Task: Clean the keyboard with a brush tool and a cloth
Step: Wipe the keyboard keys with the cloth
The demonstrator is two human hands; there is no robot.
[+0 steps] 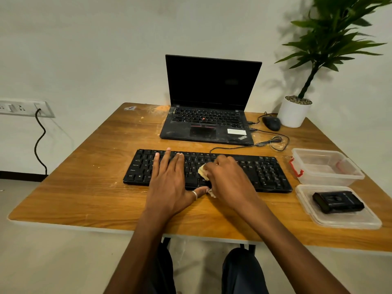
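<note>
While the left hand [169, 183] lay flat on the left half of the keyboard [265, 172], fingers straight and a little spread to pin it to the table [84, 198], the right hand [229, 177] had its grip bunched round a pale cloth [202, 169] at the middle of the board, by the lower letter rows. The keyboard's long axis ran left to right across the person, so the uncovered keys stretched away to the right of the cloth, toward the number pad. I judged the right hand the nearer for that sweep. Just past that end stood a clear tub [326, 166] and, nearer the person, a lid [350, 221] carrying a small black object [338, 202], perhaps the brush tool. Behind, an open laptop [212, 124] and the keyboard's cable [233, 147] lay clear of the wiping line.
</note>
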